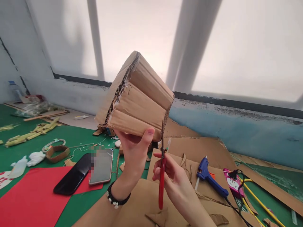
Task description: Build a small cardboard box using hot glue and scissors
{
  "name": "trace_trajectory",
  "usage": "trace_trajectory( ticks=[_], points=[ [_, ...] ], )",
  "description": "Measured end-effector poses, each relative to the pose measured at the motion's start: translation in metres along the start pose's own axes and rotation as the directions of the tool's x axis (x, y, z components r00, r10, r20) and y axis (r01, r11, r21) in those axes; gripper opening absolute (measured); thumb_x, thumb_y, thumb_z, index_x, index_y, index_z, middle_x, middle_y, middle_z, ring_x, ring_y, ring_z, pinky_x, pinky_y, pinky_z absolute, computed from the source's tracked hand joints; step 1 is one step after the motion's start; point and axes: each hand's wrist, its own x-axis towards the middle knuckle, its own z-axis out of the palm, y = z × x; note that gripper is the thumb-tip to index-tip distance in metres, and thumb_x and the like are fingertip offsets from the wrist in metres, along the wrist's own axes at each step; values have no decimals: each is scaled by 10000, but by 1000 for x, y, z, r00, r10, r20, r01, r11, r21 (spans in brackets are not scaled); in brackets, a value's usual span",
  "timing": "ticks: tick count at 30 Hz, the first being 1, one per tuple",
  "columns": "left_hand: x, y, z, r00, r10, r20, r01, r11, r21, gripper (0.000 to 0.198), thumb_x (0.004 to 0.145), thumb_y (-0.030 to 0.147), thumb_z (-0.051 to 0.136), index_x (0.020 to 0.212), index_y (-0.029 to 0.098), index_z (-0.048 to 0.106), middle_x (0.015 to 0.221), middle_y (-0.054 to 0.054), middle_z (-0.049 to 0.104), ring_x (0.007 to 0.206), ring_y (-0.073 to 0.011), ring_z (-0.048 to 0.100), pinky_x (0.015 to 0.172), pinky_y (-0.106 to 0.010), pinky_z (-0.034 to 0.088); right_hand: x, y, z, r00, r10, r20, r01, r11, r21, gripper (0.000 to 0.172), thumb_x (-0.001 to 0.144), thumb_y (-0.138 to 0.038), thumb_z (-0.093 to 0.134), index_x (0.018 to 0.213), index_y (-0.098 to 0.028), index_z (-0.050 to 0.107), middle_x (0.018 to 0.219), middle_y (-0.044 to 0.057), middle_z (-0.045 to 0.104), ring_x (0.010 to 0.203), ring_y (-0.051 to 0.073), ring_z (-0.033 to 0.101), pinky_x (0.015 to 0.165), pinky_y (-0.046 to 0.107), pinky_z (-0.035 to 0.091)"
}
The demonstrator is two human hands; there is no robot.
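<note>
A cardboard box-like piece [142,101] with folded sides and rough, glued edges is raised above the table, tilted. My left hand [134,148] grips it from below, thumb on its near lower side. In my right hand [171,173] is a pair of red-handled scissors [162,176]. The fingers are curled at the handles, and the blades point up along the right edge of the cardboard piece. From this angle I cannot tell whether the blades are apart or touch the edge.
A blue glue gun [210,178] lies on cardboard sheets [189,142] at right, beside a pink power strip [233,183] and yellow cable [258,201]. Two phones [73,175] rest near red paper [35,195] on the green table. A cardboard ring [57,154] is at left.
</note>
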Motion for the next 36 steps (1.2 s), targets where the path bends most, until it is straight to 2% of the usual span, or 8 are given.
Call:
trace_trajectory(
  ticks=[5, 11, 15, 19, 23, 26, 31, 36],
  points=[
    [-5, -3, 3, 1000, 25, -3, -25, 999, 34, 780, 795, 325, 934, 1405, 417, 457, 1587, -56, 627, 1376, -281, 689, 1173, -457, 590, 1, 6, 2, 1000, 25, 0, -24, 995, 96, 533, 997, -621, 702, 1350, -223, 669, 933, 30, 663, 842, 186, 696, 869, 317, 613],
    [-9, -6, 4, 996, -87, 13, 86, 993, 81, 616, 826, 260, 870, 1352, 415, 588, 1322, -20, 795, 1226, -269, 776, 1128, -479, 620, 1, 3, -2, 995, 77, -65, -68, 990, 125, 453, 977, -592, 738, 1242, -227, 704, 901, 15, 660, 755, 162, 663, 747, 282, 618],
    [-8, -8, 4, 998, -59, -24, 60, 997, 46, 631, 811, 257, 892, 1348, 439, 616, 1400, 4, 762, 1313, -263, 734, 1165, -457, 601, 1, 4, -4, 992, 78, -99, -75, 996, 38, 383, 981, -565, 726, 1125, -211, 731, 955, 61, 728, 735, 177, 690, 658, 274, 603],
    [-8, -11, 3, 999, -41, -31, 43, 998, 48, 602, 832, 277, 885, 1353, 442, 634, 1387, 0, 769, 1280, -262, 750, 1147, -445, 615, 3, 8, -7, 990, 34, -136, -42, 997, -57, 376, 988, -576, 696, 1011, -202, 728, 1004, 104, 761, 794, 211, 730, 606, 262, 580],
    [-13, -12, 5, 998, -57, -24, 59, 990, 131, 445, 858, 308, 850, 1272, 383, 706, 1249, -42, 825, 1171, -276, 795, 1070, -431, 651, 8, 4, -15, 994, 21, -107, -26, 999, -43, 417, 982, -600, 693, 1112, -205, 722, 937, 74, 753, 797, 214, 737, 725, 311, 621],
    [-21, -8, 9, 997, -59, -40, 66, 978, 200, 538, 766, 299, 883, 1273, 279, 704, 1171, -95, 843, 1106, -312, 817, 993, -435, 676, 9, -4, -25, 990, -31, -137, 11, 989, -147, 399, 995, -565, 685, 1186, -215, 703, 967, 61, 758, 873, 212, 739, 846, 324, 609],
    [-27, -7, 14, 994, -98, -41, 104, 975, 196, 697, 714, 340, 905, 1336, 209, 620, 1222, -137, 823, 1162, -326, 801, 1024, -429, 655, 7, -12, -30, 984, -33, -173, -16, 961, -276, 363, 984, -524, 692, 1170, -213, 694, 947, 44, 767, 851, 198, 728, 806, 289, 580],
    [-24, -13, 11, 991, -113, -73, 124, 978, 165, 630, 725, 386, 921, 1261, 267, 612, 1211, -96, 823, 1178, -292, 794, 1042, -404, 646, 9, -7, -20, 977, -49, -208, 14, 986, -167, 391, 955, -596, 686, 1028, -212, 685, 955, 80, 790, 861, 230, 758, 774, 314, 614]
  ],
)
